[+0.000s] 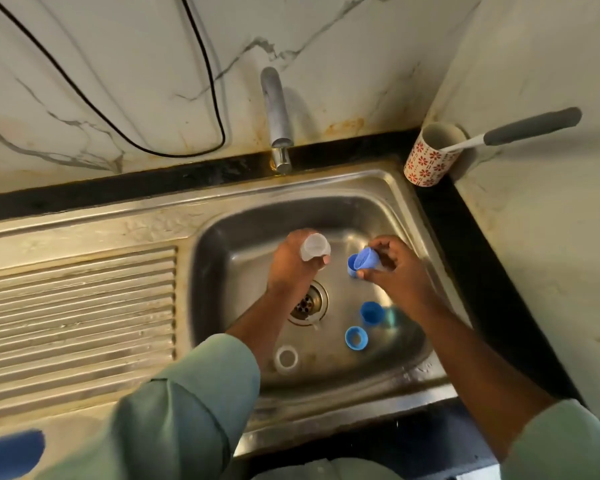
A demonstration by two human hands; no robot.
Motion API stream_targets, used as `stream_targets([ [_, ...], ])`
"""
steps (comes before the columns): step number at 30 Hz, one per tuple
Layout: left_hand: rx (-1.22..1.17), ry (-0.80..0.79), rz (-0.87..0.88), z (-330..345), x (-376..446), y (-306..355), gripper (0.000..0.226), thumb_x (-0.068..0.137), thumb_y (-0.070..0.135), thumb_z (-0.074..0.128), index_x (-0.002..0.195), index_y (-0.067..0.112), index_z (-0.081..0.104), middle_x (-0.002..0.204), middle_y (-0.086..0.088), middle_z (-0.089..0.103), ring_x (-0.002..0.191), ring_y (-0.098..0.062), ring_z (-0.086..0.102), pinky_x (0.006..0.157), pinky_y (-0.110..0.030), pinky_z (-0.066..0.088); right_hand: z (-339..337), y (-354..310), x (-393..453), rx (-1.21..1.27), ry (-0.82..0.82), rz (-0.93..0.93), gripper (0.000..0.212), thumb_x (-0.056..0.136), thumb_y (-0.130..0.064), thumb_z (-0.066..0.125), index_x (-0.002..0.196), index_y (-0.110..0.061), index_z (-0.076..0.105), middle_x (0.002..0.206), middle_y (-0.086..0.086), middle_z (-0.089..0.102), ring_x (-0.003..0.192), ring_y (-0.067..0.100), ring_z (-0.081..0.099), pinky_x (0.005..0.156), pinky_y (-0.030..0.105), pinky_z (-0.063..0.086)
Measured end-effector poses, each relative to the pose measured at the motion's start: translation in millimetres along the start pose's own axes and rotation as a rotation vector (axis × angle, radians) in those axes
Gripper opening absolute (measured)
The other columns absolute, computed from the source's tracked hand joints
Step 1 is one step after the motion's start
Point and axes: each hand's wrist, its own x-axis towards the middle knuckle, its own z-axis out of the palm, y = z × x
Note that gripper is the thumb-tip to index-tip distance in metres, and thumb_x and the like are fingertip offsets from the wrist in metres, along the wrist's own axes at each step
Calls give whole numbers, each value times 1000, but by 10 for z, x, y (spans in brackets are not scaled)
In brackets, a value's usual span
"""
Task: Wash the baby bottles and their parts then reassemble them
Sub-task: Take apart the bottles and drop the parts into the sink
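Observation:
Over the steel sink my left hand grips a clear baby bottle, its open mouth turned up toward the camera. My right hand holds a blue cap by its rim, next to a blue ring just to its left. On the sink floor lie another blue cap, a blue screw ring and a clear ring-shaped part. Both hands hover above the drain.
The tap stands behind the basin, no water visible. A patterned cup with a grey-handled brush sits at the back right corner. The ribbed draining board lies left. A blurred blue object is at bottom left. A black cable hangs on the wall.

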Motion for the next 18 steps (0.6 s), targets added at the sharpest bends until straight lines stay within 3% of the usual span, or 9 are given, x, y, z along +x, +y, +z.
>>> stream_targets([
  [6,165,-68,-65,383,546,-166,55,81,21,79,132,19,58,129,-4,52,115,-19,52,87,-21,37,113,321,207,-79,-66,90,48,76,-21,82,101,-51,55,107,-22,65,101,-3,61,89,25,50],
  [10,262,-178,-54,598,861,-300,54,84,21,76,134,23,55,134,-5,51,119,-25,54,95,-34,46,200,481,267,-86,-89,190,44,80,-27,79,108,-48,53,105,-27,60,100,-3,58,83,16,45],
  [13,356,-230,-34,711,1007,-402,56,86,20,73,138,24,51,139,-5,49,121,-27,54,99,-35,45,235,598,289,-116,-112,235,39,82,-32,76,116,-38,56,110,-19,63,102,2,60,90,25,48],
  [18,354,-237,-21,798,1047,-504,60,88,21,73,141,24,46,141,-6,47,124,-28,52,98,-34,44,268,618,265,-96,-90,276,34,85,-32,73,112,-40,55,108,-16,65,101,3,61,94,29,48],
])
